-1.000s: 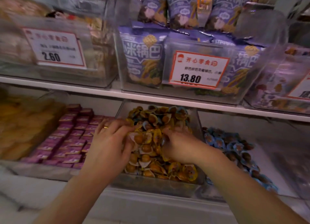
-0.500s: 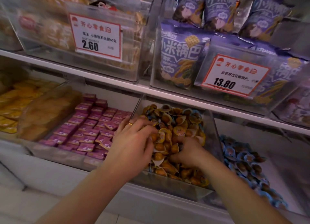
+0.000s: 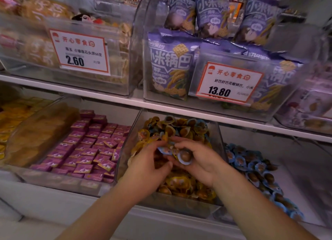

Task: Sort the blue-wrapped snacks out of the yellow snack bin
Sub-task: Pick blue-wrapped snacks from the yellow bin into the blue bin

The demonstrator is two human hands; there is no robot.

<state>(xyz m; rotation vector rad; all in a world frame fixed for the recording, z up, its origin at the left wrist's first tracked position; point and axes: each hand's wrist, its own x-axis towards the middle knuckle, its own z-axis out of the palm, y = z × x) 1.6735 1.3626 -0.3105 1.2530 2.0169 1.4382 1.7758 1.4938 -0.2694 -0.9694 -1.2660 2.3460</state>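
Blue-rimmed snacks (image 3: pixel 184 156) sit pinched in your right hand (image 3: pixel 199 163), raised just above the yellow heap in the clear bin (image 3: pixel 218 150). Your left hand (image 3: pixel 149 168) curls its fingers (image 3: pixel 159 144) round a second blue wrapper (image 3: pixel 164 150) beside it. Step in hand, by my judgement: picking out. More blue wrappers (image 3: pixel 200 125) show among the yellow ones at the back of the bin. Next move calls for carrying the held pieces right to the blue pile (image 3: pixel 251 169) on the shelf, then returning for the rear ones.
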